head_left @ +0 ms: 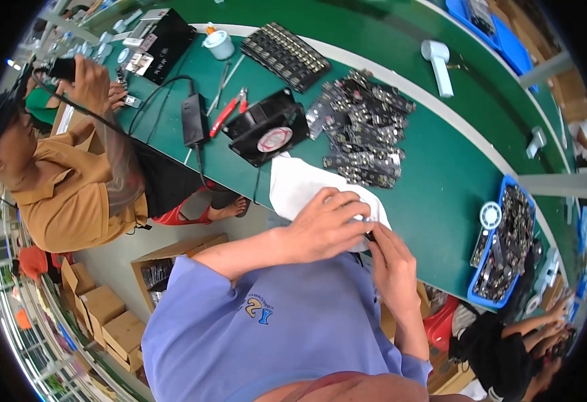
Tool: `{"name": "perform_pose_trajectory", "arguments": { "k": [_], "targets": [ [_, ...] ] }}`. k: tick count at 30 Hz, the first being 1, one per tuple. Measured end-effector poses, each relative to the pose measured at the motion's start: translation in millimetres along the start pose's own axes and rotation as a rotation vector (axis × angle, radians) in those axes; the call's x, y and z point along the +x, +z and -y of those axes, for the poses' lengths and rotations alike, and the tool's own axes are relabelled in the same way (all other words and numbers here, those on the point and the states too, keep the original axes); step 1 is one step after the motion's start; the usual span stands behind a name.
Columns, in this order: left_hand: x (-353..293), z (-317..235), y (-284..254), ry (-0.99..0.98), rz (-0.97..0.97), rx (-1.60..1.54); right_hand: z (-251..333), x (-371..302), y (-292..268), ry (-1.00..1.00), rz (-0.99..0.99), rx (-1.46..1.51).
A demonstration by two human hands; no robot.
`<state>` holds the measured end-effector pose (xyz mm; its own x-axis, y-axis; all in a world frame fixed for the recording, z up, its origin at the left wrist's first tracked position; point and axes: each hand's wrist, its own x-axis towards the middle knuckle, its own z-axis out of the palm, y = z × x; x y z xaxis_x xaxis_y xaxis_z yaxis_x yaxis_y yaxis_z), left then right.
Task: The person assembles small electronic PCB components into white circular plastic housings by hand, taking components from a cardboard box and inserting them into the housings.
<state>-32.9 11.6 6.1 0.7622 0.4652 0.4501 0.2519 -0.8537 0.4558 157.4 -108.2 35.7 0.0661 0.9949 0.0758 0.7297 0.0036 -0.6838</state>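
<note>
My left hand [327, 226] and my right hand [393, 265] meet at the table's near edge, fingertips pinched together. Between them a small dark piece shows, mostly covered by the fingers, so its kind cannot be made out. Beneath the hands a white cloth or sheet [301, 182] lies over the edge. Just beyond it sits a loose pile of small black circuit boards [367, 127]. To the left of that pile stands a black box-shaped device [267, 127] with a round red-and-white label.
Red-handled pliers [224, 118], a black power adapter [193, 119], a white cup [219, 45] and a panel of boards [287, 55] lie beyond on the green table. A blue bin [473, 285] of boards stands right, a white handheld fan [438, 68] far. A co-worker [72, 187] sits left.
</note>
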Motion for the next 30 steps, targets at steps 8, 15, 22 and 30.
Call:
{"name": "perform_pose_trajectory", "arguments": {
  "k": [8,15,22,30],
  "targets": [
    [7.3,-11.6,-16.2,0.006,-0.08,0.038,8.5,12.9,14.7,-0.093,-0.098,-0.063],
    [57.3,74.1,-157.0,-0.177,-0.694,0.197,7.9,14.3,-28.3,-0.084,-0.062,-0.078],
    [28.3,318.7,-174.9,-0.769,-0.336,0.72,-48.0,176.4,-115.1,0.211,-0.173,-0.088],
    [20.4,403.0,-157.1,-0.772,-0.378,0.501,-238.4,336.3,-125.4,0.432,-0.59,-0.331]
  ]
}}
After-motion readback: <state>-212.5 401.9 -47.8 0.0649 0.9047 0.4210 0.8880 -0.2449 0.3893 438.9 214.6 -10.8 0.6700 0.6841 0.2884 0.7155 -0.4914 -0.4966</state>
